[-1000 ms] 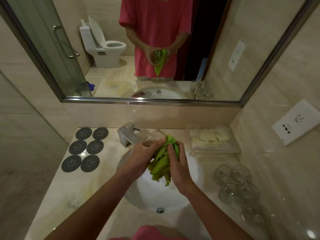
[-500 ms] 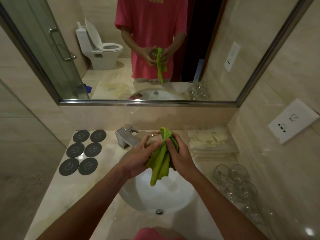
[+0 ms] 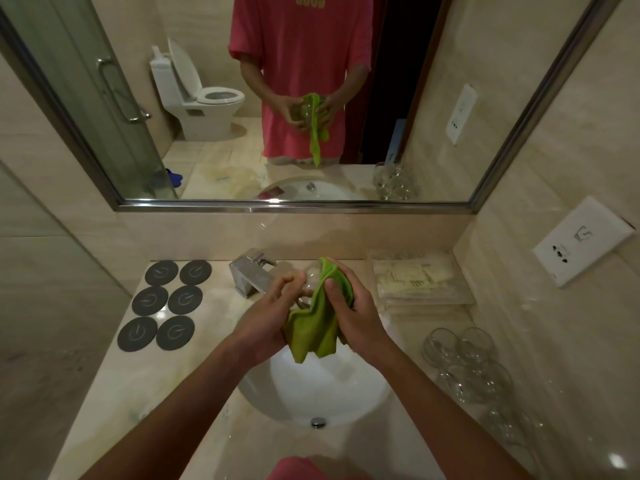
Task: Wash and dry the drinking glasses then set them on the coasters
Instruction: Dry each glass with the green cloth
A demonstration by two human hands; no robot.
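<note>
Above the white sink, my left hand grips a clear drinking glass, mostly hidden behind fingers and cloth. My right hand holds a green cloth pressed over the glass, its loose end hanging down over the basin. Several dark round coasters lie bare on the counter at the left. Several more clear glasses stand grouped on the counter at the right.
A chrome tap stands just behind my left hand. A clear tray of packets sits at the back right. A wall socket is on the right wall. The mirror spans the wall behind the counter.
The cloth has shifted from bunched up to draped over the glass, hanging wider below my hands. Both hands stay over the sink, turned slightly around the glass.
</note>
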